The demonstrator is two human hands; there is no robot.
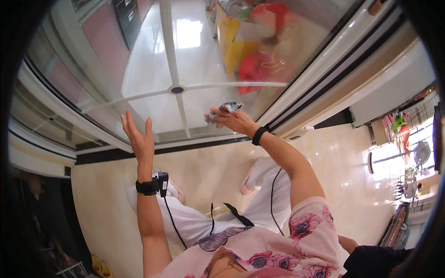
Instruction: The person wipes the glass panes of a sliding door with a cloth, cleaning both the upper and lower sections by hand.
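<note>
A glass door panel [205, 114] with pale dividing bars and a white frame stands before me. Near its lower right part my right hand [233, 120] holds a crumpled grey-and-white cloth [231, 106] at the glass, with the fingers pointing left. My left hand [139, 139] is raised by the panel's lower left, fingers apart and nothing in it; whether it touches the glass I cannot tell. Black bands with cables circle both wrists. Through the glass, red and yellow things [255, 69] are seen, somewhat blurred.
The door's white frame [295, 76] runs up along the right. Below the panel lies a black threshold strip [205, 145] on beige floor tiles [208, 163]. A person's arm in a dark sleeve [375, 259] is close by at the lower right. Yellow slippers [100, 267] lie at the lower left.
</note>
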